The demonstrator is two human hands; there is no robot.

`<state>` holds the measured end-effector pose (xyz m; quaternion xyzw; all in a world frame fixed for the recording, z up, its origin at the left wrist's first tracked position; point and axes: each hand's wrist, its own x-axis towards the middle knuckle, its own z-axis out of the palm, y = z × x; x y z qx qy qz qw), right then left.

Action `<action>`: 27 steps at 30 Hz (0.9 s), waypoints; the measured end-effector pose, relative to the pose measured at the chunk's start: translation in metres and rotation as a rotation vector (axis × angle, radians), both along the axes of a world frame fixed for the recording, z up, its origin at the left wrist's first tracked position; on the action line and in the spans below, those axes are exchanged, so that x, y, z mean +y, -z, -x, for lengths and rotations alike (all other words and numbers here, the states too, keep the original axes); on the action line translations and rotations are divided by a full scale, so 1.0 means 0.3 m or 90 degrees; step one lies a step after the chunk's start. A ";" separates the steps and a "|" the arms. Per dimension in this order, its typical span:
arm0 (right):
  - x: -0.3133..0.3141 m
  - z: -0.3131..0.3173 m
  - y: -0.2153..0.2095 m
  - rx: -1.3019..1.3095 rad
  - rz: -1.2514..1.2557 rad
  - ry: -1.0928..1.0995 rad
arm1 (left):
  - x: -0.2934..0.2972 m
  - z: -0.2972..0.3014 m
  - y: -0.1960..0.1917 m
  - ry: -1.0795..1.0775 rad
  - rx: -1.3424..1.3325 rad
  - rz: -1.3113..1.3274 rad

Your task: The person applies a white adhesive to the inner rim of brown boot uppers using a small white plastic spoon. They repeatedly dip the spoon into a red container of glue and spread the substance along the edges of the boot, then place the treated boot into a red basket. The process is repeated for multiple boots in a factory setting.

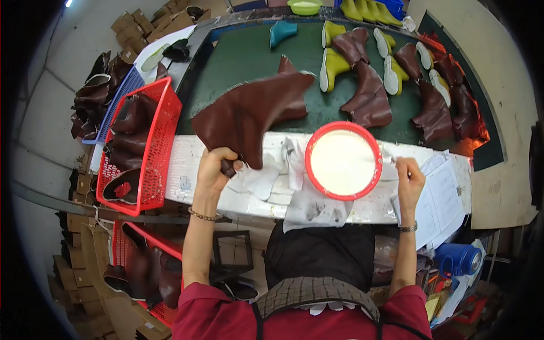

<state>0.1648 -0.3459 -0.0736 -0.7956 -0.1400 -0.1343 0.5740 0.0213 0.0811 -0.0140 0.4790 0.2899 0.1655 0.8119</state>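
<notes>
I've got the brown boot piece (249,110) by its near edge in the left hand (218,167), probably to keep its broad side exposed above the worktop (187,153). Right hand (410,178) is curled closed, contents unclear; red bowl (343,198) sits between, likely for reach.

The upper (243,113) is brown — the bowl (344,197) red.

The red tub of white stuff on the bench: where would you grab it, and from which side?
The red tub is probably best held by its rim, one hand on the left and one on the right, coming from the person's near side. The round rim shows nearly all the way around, and no handle is visible. Its white contents lie uncovered, so keep it level.
</notes>
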 end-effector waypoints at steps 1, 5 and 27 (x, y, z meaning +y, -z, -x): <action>-0.036 -0.011 0.053 0.007 0.051 0.017 | 0.075 -0.043 0.037 -0.006 -0.017 0.034; -0.059 0.013 0.206 -0.005 0.153 0.072 | 0.351 -0.360 0.090 0.044 -0.083 0.099; -0.026 0.034 0.203 0.049 0.180 0.074 | 0.473 -1.130 0.241 0.032 0.130 -0.877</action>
